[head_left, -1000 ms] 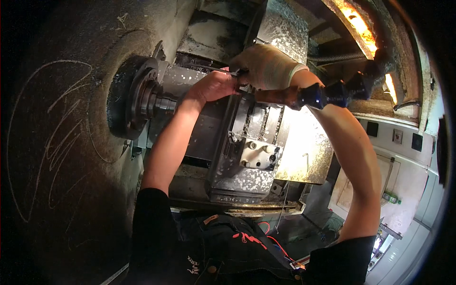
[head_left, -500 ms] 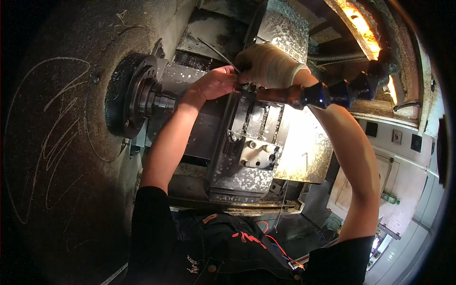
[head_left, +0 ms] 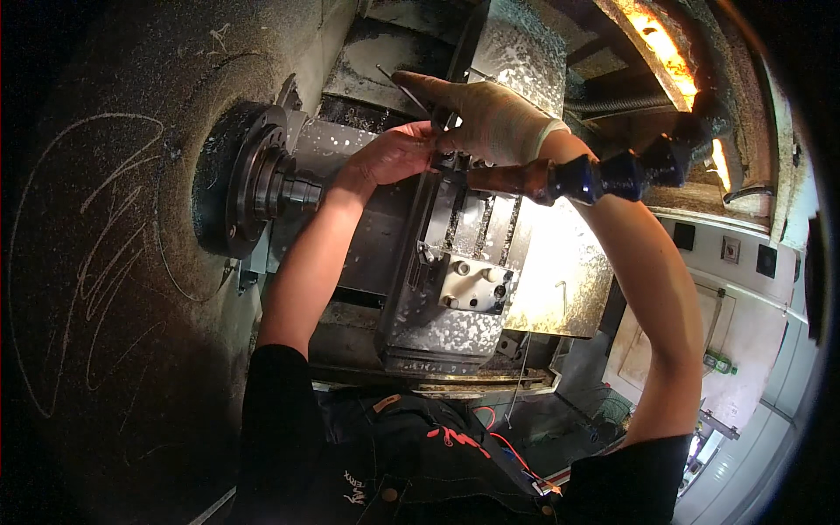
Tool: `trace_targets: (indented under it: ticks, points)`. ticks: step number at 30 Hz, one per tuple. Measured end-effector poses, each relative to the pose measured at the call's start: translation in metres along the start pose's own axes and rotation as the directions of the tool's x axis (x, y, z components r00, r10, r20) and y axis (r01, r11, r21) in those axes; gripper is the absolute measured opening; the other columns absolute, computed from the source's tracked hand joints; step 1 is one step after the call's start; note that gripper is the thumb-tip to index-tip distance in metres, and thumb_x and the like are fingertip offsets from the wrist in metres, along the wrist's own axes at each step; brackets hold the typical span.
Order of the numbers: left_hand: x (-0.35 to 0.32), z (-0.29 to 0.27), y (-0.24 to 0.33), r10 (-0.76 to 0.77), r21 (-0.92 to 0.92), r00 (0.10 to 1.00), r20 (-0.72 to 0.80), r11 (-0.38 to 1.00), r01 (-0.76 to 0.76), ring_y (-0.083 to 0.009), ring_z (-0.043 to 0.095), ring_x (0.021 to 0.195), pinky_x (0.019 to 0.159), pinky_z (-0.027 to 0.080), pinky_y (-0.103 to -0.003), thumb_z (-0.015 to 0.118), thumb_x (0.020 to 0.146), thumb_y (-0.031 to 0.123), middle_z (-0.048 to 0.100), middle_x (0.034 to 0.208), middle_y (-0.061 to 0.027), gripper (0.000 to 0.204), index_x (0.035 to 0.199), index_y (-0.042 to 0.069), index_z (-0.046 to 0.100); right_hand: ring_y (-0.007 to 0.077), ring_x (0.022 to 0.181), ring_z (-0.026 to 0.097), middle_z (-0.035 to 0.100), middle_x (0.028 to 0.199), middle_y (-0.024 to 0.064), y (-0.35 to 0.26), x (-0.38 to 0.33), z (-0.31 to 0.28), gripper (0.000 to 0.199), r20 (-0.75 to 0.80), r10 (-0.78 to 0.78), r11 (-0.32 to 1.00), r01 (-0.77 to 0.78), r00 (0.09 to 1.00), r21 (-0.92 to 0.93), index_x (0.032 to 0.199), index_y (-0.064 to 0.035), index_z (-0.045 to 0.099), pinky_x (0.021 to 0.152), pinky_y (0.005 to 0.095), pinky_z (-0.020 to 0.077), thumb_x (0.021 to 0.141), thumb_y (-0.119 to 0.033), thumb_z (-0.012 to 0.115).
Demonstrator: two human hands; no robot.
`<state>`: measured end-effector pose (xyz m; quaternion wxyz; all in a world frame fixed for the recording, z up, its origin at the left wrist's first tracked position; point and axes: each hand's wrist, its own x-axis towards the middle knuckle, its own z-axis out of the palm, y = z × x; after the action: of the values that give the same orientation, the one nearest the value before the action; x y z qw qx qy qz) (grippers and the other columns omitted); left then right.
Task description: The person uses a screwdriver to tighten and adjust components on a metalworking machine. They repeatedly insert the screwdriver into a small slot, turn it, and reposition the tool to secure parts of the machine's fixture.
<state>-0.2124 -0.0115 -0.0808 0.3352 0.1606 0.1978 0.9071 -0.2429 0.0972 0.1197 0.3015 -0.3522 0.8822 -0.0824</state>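
Note:
Both my arms reach up into a metal-cutting machine. My bare left hand (head_left: 392, 154) curls its fingers on a dark fitting (head_left: 448, 163) at the top edge of the chip-covered tool block (head_left: 442, 302). My right hand (head_left: 490, 118), in a pale work glove, sits just right of it and touches it. A thin metal rod (head_left: 401, 88) sticks out up-left from the gloved fingers. A jointed hose (head_left: 577, 178) with an orange-brown tip and dark blue segments crosses in front of my right wrist. The round chuck (head_left: 258, 185) lies to the left of my left hand.
A dark curved wall (head_left: 105, 262) with scratch marks fills the left. An orange lamp (head_left: 665, 44) glows at the top right. A pale block with bolts (head_left: 477, 284) sits on the tool block. White wall panels (head_left: 744, 289) and red wires (head_left: 490, 442) show at the lower right.
Both hands have shifted slightly up along the tool block. The gloved fingers now stretch further left over my left hand, and the thin rod shows above them.

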Motion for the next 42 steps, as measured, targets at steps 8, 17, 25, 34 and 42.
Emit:
trace_targets:
  ticks: [8,17,25,34,42]
  points:
    - [-0.003,0.014,-0.001,0.038,-0.005,0.990,-0.137,0.999,-0.039,-0.0105,0.057,0.089,0.080,0.045,-0.034,0.061,0.084,0.019,0.062,0.092,0.0027,0.015,0.098,0.012,0.060,0.0259,0.090,0.061,0.065,0.096,0.0083,0.010,0.003,-0.009,0.040,0.164,-0.187,0.912,0.234,0.968,-0.337,0.111,-0.0161,0.060,0.082,0.0341,0.0470,0.073,-0.022,0.069]
    - [0.013,0.008,-0.004,0.036,0.019,0.999,0.010,0.999,-0.036,-0.0114,0.055,0.089,0.085,0.042,-0.032,0.061,0.085,0.018,0.058,0.091,0.0013,0.016,0.097,0.008,0.058,0.0227,0.100,0.057,0.062,0.102,0.0053,0.086,0.025,0.008,0.037,-0.115,-0.778,0.576,0.627,0.618,-0.524,0.096,-0.0146,0.065,0.086,0.0340,0.0434,0.064,-0.033,0.069]
    - [0.000,0.013,-0.001,0.038,0.008,0.996,-0.083,0.999,-0.038,-0.0110,0.055,0.086,0.082,0.043,-0.029,0.061,0.085,0.018,0.058,0.089,0.0014,0.014,0.095,0.008,0.058,0.0256,0.063,0.061,0.059,0.061,0.0068,0.077,0.032,0.008,0.027,-0.068,-0.676,0.609,0.503,0.734,-0.613,0.060,-0.0083,0.061,0.061,0.0314,0.0498,0.064,-0.033,0.069]
    - [0.001,0.015,0.000,0.067,0.017,0.998,-0.017,0.998,-0.067,-0.0092,0.056,0.085,0.077,0.044,-0.027,0.056,0.088,0.020,0.060,0.091,0.0014,0.015,0.098,0.009,0.059,0.0179,0.092,0.057,0.058,0.091,-0.0027,0.037,0.004,-0.005,0.033,0.140,-0.217,0.704,0.254,0.966,-0.663,0.089,-0.0164,0.064,0.082,0.0333,0.0423,0.074,-0.045,0.060]
    - [0.003,0.003,-0.005,0.041,0.023,0.998,-0.052,0.999,-0.040,-0.0091,0.055,0.086,0.078,0.043,-0.026,0.054,0.089,0.022,0.058,0.091,0.0011,0.017,0.098,0.007,0.058,0.0180,0.092,0.057,0.059,0.093,-0.0023,0.038,-0.002,-0.001,0.035,0.097,-0.298,0.679,0.282,0.950,-0.678,0.091,-0.0170,0.065,0.083,0.0333,0.0419,0.076,-0.048,0.057]
